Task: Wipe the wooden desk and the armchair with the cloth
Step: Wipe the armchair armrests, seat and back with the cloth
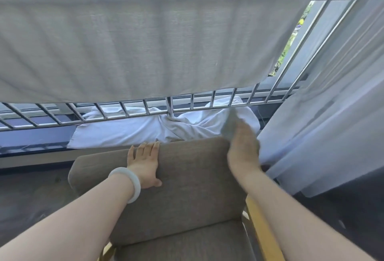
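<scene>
The armchair (187, 177) has a grey-brown padded backrest and seat, with yellow wooden arms at the lower right. My left hand (145, 165), a white bangle on its wrist, grips the top edge of the backrest, fingers curled over it. Blurred by motion, my right hand (244, 148) is at the backrest's upper right corner and holds a pale grey-green cloth (230, 125) that sticks up above the fingers. No desk is in view.
A metal railing (145, 109) runs along the window sill behind the chair, with a crumpled white sheet (133, 129) lying under it. A grey blind (145, 42) hangs above. Sheer white curtains (322, 115) hang close on the right.
</scene>
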Available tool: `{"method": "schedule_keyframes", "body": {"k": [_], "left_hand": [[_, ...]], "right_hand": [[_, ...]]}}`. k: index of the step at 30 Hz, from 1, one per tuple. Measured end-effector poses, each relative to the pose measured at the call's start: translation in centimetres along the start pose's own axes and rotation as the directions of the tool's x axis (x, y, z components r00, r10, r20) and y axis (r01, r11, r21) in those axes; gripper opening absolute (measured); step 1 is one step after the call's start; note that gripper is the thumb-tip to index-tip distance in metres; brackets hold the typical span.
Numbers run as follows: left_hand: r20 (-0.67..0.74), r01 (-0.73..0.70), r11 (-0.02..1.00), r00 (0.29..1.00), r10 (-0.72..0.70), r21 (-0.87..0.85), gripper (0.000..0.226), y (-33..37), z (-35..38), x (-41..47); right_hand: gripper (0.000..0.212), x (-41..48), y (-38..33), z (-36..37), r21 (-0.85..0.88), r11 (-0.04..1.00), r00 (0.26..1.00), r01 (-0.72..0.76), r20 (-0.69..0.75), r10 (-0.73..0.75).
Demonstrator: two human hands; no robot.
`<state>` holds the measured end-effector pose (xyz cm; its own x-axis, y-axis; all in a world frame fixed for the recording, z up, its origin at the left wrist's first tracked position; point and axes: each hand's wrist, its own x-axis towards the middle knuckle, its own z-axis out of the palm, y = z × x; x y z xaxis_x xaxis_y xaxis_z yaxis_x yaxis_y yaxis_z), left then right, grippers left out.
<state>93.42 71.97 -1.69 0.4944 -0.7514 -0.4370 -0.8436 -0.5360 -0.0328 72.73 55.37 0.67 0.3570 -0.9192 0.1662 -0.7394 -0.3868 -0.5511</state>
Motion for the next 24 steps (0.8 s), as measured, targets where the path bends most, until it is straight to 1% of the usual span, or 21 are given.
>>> {"method": "schedule_keyframes", "body": {"k": [1,2,3,4,5,6,7,8,9,10,11,13,15,16,17,18,19,20,21,22,24], "left_hand": [[0.007,0.004,1.0,1.0,-0.004,0.018,0.123,0.1,-0.1,0.0],[0.01,0.008,0.999,1.0,-0.009,0.038,0.124,0.1,-0.2,0.0],[0.011,0.014,0.998,1.0,-0.015,0.054,0.124,0.2,-0.2,-0.1],[0.01,0.018,0.998,1.0,-0.019,0.063,0.123,0.3,-0.2,-0.1],[0.008,0.017,0.998,1.0,-0.017,0.061,0.123,0.2,-0.2,-0.1],[0.005,0.011,0.999,1.0,-0.011,0.049,0.122,0.2,-0.2,0.0],[0.003,0.004,0.999,1.0,-0.004,0.033,0.122,0.1,-0.1,0.1],[0.001,-0.002,1.0,1.0,0.002,0.021,0.121,0.0,-0.1,0.1],[-0.002,-0.005,1.0,1.0,0.005,0.017,0.121,0.0,0.0,0.1],[-0.005,-0.007,1.0,1.0,0.007,0.017,0.121,0.0,0.0,0.1],[-0.006,-0.009,1.0,1.0,0.009,0.018,0.121,0.0,0.1,0.1],[-0.012,-0.012,1.0,1.0,0.013,0.02,0.121,-0.1,0.2,0.2],[-0.019,-0.012,1.0,1.0,0.012,0.022,0.12,-0.1,0.3,0.2],[-0.027,-0.013,1.0,1.0,0.013,0.024,0.12,-0.1,0.3,0.2],[-0.038,-0.015,1.0,0.999,0.016,0.024,0.121,-0.1,0.3,0.2],[-0.053,-0.02,1.0,0.998,0.021,0.019,0.121,-0.1,0.4,0.2],[-0.072,-0.031,0.999,0.997,0.032,0.008,0.121,-0.1,0.5,0.1],[-0.093,-0.048,0.999,0.995,0.047,-0.007,0.12,-0.3,0.6,-0.1],[-0.116,-0.074,0.997,0.991,0.071,-0.021,0.119,-0.6,0.7,-0.3],[-0.145,-0.108,0.994,0.984,0.103,-0.026,0.119,-1.2,0.8,-0.6],[-0.202,-0.151,0.988,0.968,0.146,-0.009,0.119,-3.1,1.4,-1.6]], "right_hand": [[0.048,-1.3,-2.0,2.0,-0.091,0.973,0.977,0.213,0.025,-0.211],[0.056,-2.9,-3.5,3.9,-0.162,0.884,0.897,0.439,0.131,-0.422],[0.062,-4.4,-4.2,5.2,-0.197,0.74,0.758,0.643,0.307,-0.576],[0.064,-5.1,-3.8,5.9,-0.187,0.628,0.638,0.756,0.424,-0.642],[0.063,-4.7,-2.5,5.7,-0.205,0.582,0.603,0.787,0.454,-0.656],[0.059,-3.5,-0.8,4.9,-0.304,0.61,0.678,0.732,0.416,-0.606],[0.053,-2.1,1.0,3.6,-0.42,0.699,0.814,0.579,0.336,-0.473],[0.047,-0.4,3.1,2.1,-0.509,0.79,0.94,0.342,0.198,-0.279],[0.044,1.3,5.2,0.5,-0.494,0.866,0.997,0.073,0.055,-0.052],[0.044,2.3,6.9,-1.2,-0.393,0.903,0.985,-0.173,-0.047,0.169],[0.046,2.8,8.0,-2.6,-0.285,0.909,0.952,-0.306,-0.074,0.297],[0.051,2.2,6.8,-2.6,-0.144,0.939,0.949,-0.311,-0.097,0.3],[0.055,-0.4,3.0,0.2,-0.229,0.923,0.951,-0.31,-0.092,0.296],[0.058,-2.7,-0.1,2.1,-0.299,0.915,0.962,-0.272,-0.058,0.267],[0.061,-5.2,-2.9,4.0,-0.329,0.932,0.986,-0.153,0.016,0.168],[0.065,-7.7,-4.9,5.9,-0.342,0.939,0.995,0.032,0.105,0.005],[0.068,-10.0,-6.4,7.4,-0.323,0.921,0.968,0.218,0.192,-0.162],[0.069,-11.3,-6.9,8.0,-0.259,0.891,0.913,0.373,0.271,-0.304],[0.068,-11.5,-6.9,7.9,-0.155,0.883,0.871,0.443,0.306,-0.384],[0.067,-11.0,-6.4,7.1,-0.003,0.913,0.868,0.407,0.312,-0.386],[0.053,-9.2,-4.9,4.3,0.284,0.935,0.927,0.213,0.245,-0.285]]}}
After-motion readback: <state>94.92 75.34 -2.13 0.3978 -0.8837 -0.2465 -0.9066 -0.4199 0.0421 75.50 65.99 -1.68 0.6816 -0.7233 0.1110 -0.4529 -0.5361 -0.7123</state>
